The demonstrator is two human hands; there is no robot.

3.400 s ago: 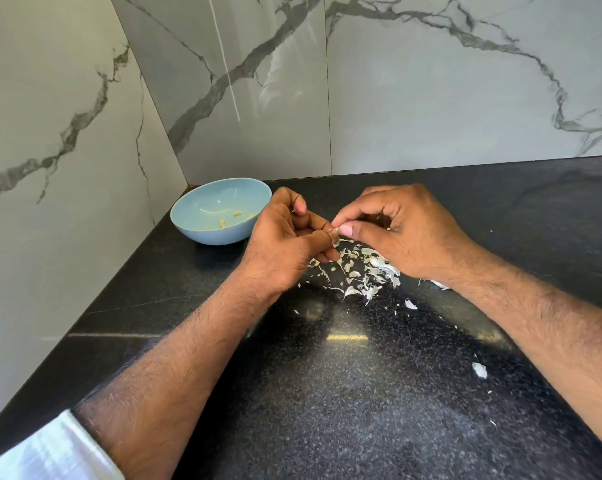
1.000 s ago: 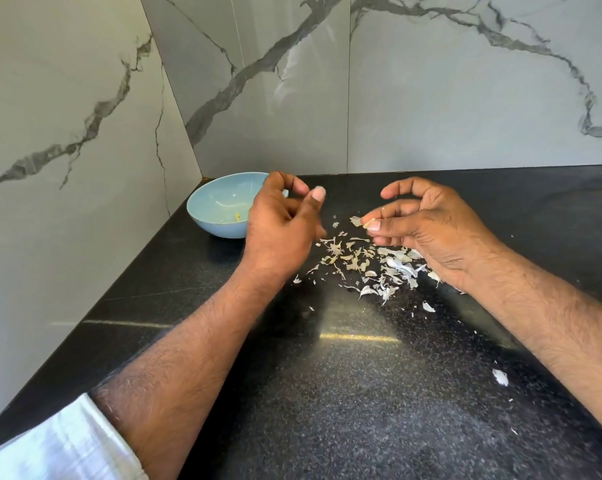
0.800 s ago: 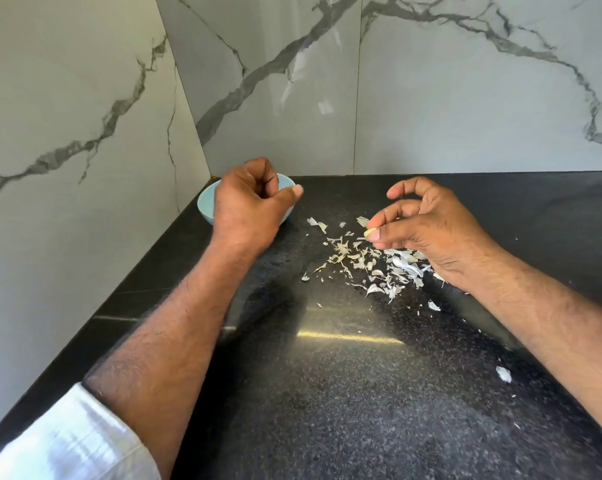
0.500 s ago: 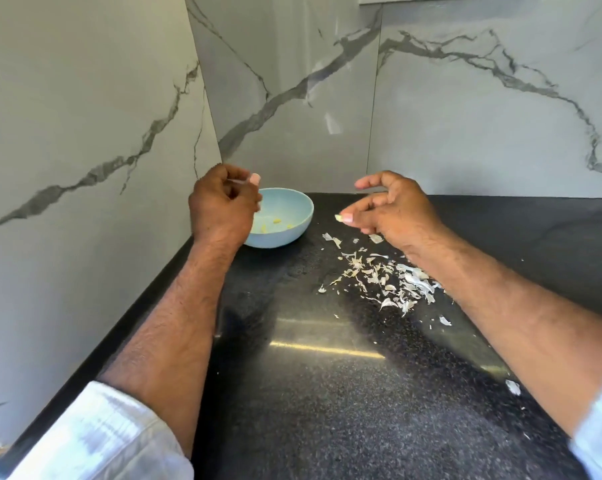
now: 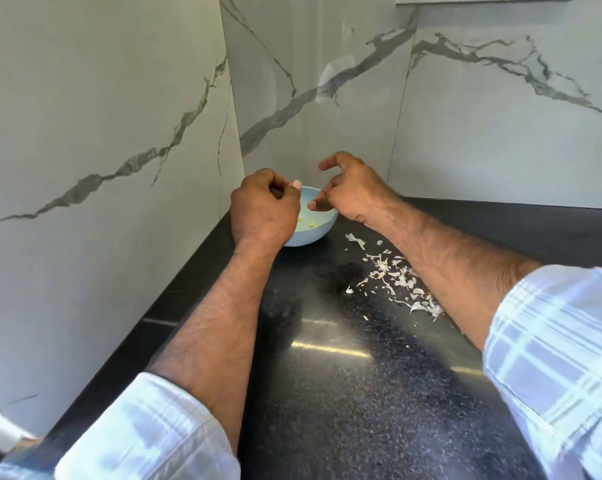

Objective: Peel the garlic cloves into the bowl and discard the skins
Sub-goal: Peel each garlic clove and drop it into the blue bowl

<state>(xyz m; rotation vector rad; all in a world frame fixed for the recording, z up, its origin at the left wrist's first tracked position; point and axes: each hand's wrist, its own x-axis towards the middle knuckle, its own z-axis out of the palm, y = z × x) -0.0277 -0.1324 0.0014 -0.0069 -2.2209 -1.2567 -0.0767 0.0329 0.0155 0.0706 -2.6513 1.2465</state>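
Observation:
A light blue bowl (image 5: 311,239) stands in the corner of the black counter, with a few pale yellow peeled garlic pieces (image 5: 310,223) inside. My left hand (image 5: 263,209) hovers over the bowl's left side as a curled fist, thumb against the fingers. Nothing shows inside the fist. My right hand (image 5: 351,192) hangs over the bowl's right rim with loosely spread, bent fingers and nothing visible between them. A scatter of white garlic skins (image 5: 396,278) lies on the counter to the right of the bowl, partly under my right forearm.
The black speckled counter (image 5: 344,393) runs toward me and off to the right. Marble-patterned walls (image 5: 119,150) close in the left side and the back, meeting just behind the bowl. A few stray skin flakes (image 5: 356,239) lie near the bowl.
Both hands moved from above the skin pile to over the bowl. The pale piece pinched in my right fingertips is no longer seen there, and those fingers have spread. The view swung left.

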